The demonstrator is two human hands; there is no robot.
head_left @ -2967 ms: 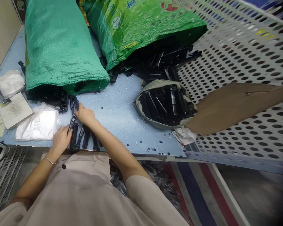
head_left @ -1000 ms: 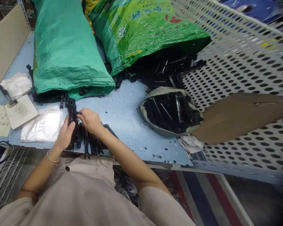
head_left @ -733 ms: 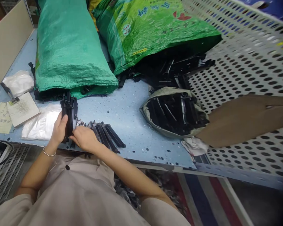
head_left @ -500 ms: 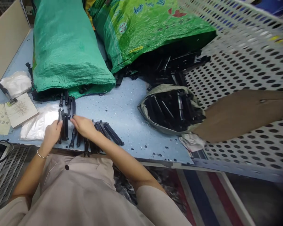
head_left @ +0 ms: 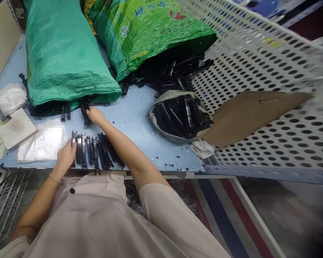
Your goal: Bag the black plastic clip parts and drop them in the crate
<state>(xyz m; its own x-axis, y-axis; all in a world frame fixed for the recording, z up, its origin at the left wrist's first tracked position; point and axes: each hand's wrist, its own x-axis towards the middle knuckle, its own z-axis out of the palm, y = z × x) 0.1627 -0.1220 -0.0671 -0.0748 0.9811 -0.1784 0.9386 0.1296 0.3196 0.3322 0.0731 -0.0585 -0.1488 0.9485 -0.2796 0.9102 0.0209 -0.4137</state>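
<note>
Several black plastic parts (head_left: 90, 150) lie side by side in a row along the table's front edge. My left hand (head_left: 66, 154), with a beaded bracelet at the wrist, is closed on the black part at the row's left end. Farther back, my right hand (head_left: 94, 116) grips a black part (head_left: 85, 111) at the mouth of the teal sack (head_left: 70, 57). Two more black parts (head_left: 68, 110) stick out of that sack, left of my right hand.
Behind stands a green printed sack (head_left: 150, 32) with black parts spilling out. A grey cloth bag (head_left: 161, 129) of black parts sits at centre right, by brown cardboard (head_left: 253, 111) and a perforated white panel (head_left: 293, 79). Clear plastic bags (head_left: 43, 141) and a white block (head_left: 16, 128) lie left.
My right hand has moved up and away from my left hand to the teal sack's mouth and taken hold of a black part. My left hand is lower, at the row. The view has shifted right.
</note>
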